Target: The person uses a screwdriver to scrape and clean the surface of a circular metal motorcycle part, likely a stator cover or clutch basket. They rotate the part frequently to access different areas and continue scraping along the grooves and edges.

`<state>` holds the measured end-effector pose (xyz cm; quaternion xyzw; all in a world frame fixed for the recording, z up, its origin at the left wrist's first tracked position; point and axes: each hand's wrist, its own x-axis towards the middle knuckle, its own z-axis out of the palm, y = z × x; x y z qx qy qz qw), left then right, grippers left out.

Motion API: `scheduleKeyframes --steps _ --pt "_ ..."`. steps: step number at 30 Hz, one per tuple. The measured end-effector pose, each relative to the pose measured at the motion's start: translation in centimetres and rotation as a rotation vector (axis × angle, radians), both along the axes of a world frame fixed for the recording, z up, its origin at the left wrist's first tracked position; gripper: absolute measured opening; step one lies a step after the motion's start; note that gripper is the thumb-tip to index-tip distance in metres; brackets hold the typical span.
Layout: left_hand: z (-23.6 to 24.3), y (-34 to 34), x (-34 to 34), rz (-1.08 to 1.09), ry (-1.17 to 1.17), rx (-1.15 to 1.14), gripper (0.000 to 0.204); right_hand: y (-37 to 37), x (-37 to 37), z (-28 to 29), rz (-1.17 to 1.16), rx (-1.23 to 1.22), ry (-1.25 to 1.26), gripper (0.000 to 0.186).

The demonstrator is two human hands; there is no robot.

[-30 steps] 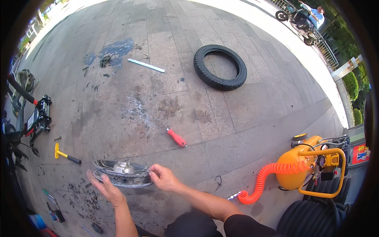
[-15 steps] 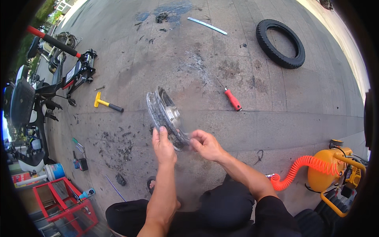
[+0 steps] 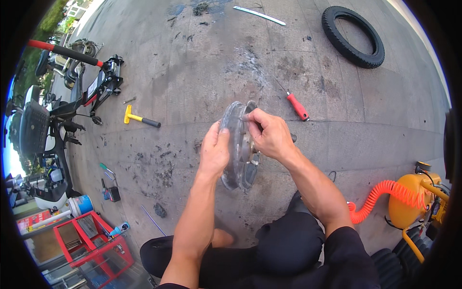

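Observation:
A bare, scuffed grey metal wheel rim [image 3: 234,149] with a hub is held upright in front of me, above the paved ground. My left hand [image 3: 214,150] grips its left side, thumb on the outer wall and fingers out of sight behind. My right hand [image 3: 272,135] is closed in a pinch against the rim's upper part. What its fingertips hold, if anything, is too small to make out. Beyond the rim, to the right, lies a red-handled tool [image 3: 298,107] with a thin shaft.
A black tyre [image 3: 328,26] lies far right; a pale strip [image 3: 260,16] lies at the back. Left are a yellow hammer [image 3: 142,119], floor jack [image 3: 108,79], scooter [image 3: 36,120] and red metal frame [image 3: 91,262]. An orange compressor [image 3: 402,216] with a coiled red hose [image 3: 380,192] stands right.
The rim has turned more upright and shifted right in the picture. My right hand has moved from its lower edge to its upper part. The left hand still grips the left side.

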<state>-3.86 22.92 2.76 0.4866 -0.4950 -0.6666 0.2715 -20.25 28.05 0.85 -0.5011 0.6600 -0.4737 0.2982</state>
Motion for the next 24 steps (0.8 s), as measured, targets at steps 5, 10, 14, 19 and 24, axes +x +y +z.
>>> scheduleKeyframes --steps 5,10,14,19,24 --pt "-0.8 -0.3 0.8 -0.028 -0.075 -0.082 0.026 2.5 0.9 1.5 0.154 -0.251 0.340 0.013" --pt "-0.7 -0.7 0.3 -0.051 -0.066 -0.060 0.029 1.2 0.2 -0.1 0.103 -0.259 0.320 0.011" --pt "0.3 -1.4 0.3 -0.017 -0.065 0.017 0.030 1.0 0.7 -0.5 0.052 -0.279 0.291 0.011" --pt "0.1 -1.8 0.9 -0.007 -0.082 -0.005 0.029 2.3 1.7 -0.5 0.223 -0.222 0.326 0.011" --pt "0.6 -1.8 -0.1 -0.033 -0.106 -0.007 0.029 0.9 -0.6 -1.1 0.005 -0.229 0.138 0.012"
